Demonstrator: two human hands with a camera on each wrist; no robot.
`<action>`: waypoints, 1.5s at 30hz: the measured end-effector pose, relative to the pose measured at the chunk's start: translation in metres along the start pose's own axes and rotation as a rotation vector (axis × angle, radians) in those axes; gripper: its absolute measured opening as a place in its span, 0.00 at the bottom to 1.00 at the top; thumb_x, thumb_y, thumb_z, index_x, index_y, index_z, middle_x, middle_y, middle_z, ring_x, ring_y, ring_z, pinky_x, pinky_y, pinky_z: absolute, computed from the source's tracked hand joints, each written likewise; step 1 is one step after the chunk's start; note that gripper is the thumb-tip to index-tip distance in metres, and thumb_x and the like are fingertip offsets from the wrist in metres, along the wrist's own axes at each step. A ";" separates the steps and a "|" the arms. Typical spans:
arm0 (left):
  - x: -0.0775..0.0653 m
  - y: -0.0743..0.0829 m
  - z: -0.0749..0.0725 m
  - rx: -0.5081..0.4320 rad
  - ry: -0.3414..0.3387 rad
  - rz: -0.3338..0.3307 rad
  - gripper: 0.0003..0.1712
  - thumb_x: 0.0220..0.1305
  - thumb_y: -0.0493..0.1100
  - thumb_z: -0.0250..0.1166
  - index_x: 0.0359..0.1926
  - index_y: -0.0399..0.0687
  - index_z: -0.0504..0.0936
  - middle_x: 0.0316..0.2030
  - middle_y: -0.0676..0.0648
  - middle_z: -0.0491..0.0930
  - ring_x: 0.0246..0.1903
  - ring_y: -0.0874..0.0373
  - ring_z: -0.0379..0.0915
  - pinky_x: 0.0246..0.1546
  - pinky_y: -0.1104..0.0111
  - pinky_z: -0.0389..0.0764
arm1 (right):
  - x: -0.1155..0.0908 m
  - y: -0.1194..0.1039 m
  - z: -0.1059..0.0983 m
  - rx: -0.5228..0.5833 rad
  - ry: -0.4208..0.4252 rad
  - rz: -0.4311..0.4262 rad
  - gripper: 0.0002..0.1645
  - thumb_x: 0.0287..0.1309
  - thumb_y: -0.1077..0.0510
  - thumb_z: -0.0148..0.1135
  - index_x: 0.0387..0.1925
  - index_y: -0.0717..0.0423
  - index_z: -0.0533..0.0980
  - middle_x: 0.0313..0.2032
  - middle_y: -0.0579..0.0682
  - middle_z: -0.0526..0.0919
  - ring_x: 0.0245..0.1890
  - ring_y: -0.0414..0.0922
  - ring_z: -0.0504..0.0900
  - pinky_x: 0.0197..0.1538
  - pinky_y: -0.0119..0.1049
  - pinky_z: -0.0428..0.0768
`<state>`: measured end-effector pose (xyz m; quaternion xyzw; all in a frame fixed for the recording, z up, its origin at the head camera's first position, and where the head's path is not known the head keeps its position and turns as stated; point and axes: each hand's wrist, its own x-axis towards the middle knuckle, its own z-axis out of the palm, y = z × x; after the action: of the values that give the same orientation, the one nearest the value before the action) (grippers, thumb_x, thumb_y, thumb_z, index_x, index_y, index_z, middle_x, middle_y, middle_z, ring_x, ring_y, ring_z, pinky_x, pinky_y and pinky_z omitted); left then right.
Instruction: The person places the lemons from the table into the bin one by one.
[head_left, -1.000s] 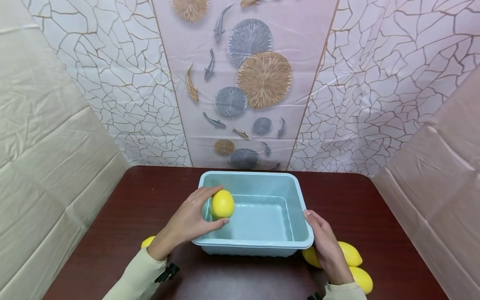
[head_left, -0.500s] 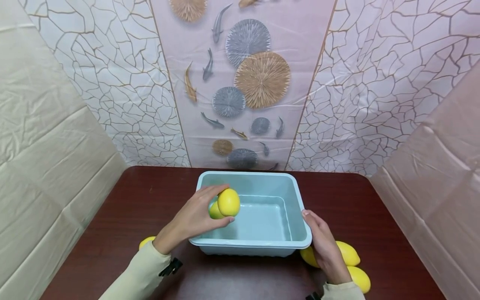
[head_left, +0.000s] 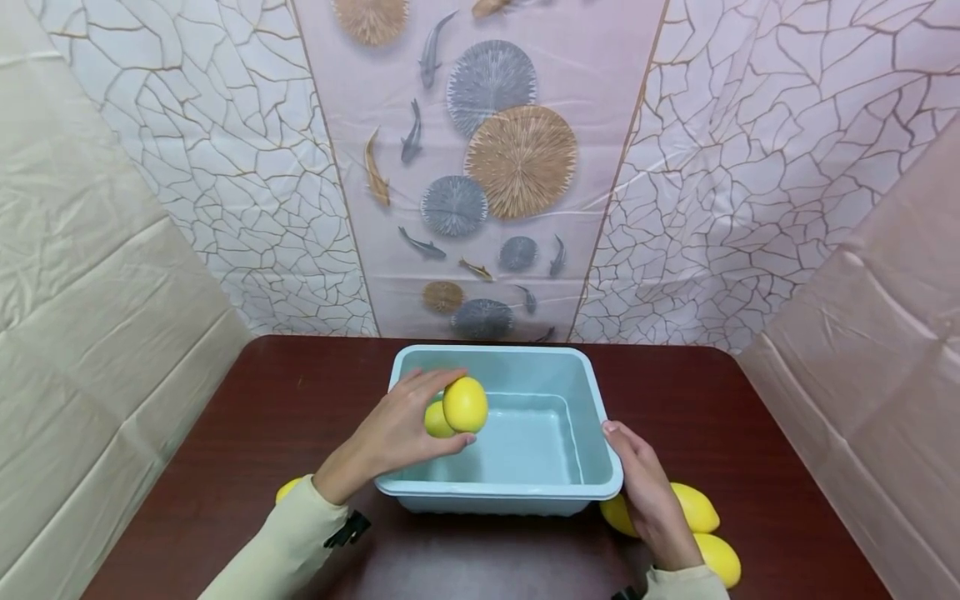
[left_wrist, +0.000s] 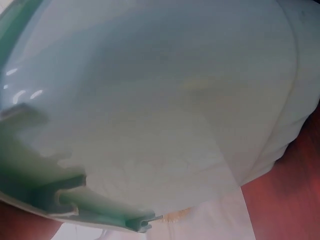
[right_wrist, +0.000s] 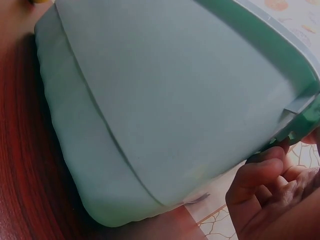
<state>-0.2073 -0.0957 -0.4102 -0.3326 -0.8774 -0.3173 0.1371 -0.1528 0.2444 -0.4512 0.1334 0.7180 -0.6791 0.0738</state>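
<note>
My left hand (head_left: pixel 397 429) reaches over the left side of a light blue plastic basin (head_left: pixel 498 492), pinching a yellow lemon (head_left: pixel 465 404) between thumb and fingers. Behind that lemon, partly hidden by the hand, a second lemon (head_left: pixel 437 419) shows; whether it is held or lies in the basin I cannot tell. My right hand (head_left: pixel 648 496) grips the basin's right rim. In the right wrist view the curled fingers (right_wrist: pixel 262 175) are at the edge of the basin (right_wrist: pixel 165 100). The left wrist view is filled mostly by the basin's outer wall (left_wrist: pixel 165 100), with the hand out of sight.
Several lemons lie on the dark red table (head_left: pixel 315 392). One lemon (head_left: pixel 617 515) is beside the basin, half hidden by the right hand; others, including a lemon (head_left: pixel 720 560), lie right of it. Behind the left wrist a lemon (head_left: pixel 287 488) peeks out. Patterned cloth walls (head_left: pixel 487 208) enclose the table.
My left hand has moved a little to the right over the basin, still pinching the lemon. More of the second lemon now shows behind it. My right hand keeps its grip on the rim.
</note>
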 end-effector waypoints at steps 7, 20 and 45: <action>-0.002 0.003 0.001 0.022 -0.038 -0.012 0.46 0.52 0.59 0.81 0.70 0.52 0.78 0.62 0.51 0.82 0.63 0.49 0.76 0.60 0.50 0.80 | -0.003 0.000 0.002 0.015 -0.010 -0.016 0.36 0.82 0.37 0.46 0.74 0.59 0.68 0.55 0.52 0.82 0.48 0.44 0.81 0.50 0.33 0.83; -0.001 0.000 0.000 -0.068 -0.050 -0.006 0.32 0.61 0.52 0.78 0.64 0.48 0.81 0.59 0.52 0.84 0.59 0.57 0.81 0.59 0.59 0.82 | -0.003 -0.002 0.001 0.007 -0.009 -0.024 0.37 0.82 0.37 0.46 0.75 0.58 0.67 0.56 0.51 0.82 0.49 0.44 0.81 0.51 0.32 0.82; -0.016 0.007 -0.014 0.089 0.099 -0.053 0.26 0.64 0.51 0.77 0.60 0.49 0.85 0.58 0.50 0.83 0.58 0.51 0.79 0.60 0.52 0.80 | -0.001 0.000 0.000 0.016 -0.006 -0.006 0.37 0.82 0.37 0.45 0.76 0.57 0.66 0.54 0.49 0.83 0.47 0.42 0.82 0.50 0.31 0.83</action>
<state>-0.1905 -0.1086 -0.4039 -0.2866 -0.8914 -0.2976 0.1865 -0.1516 0.2444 -0.4505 0.1299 0.7128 -0.6854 0.0730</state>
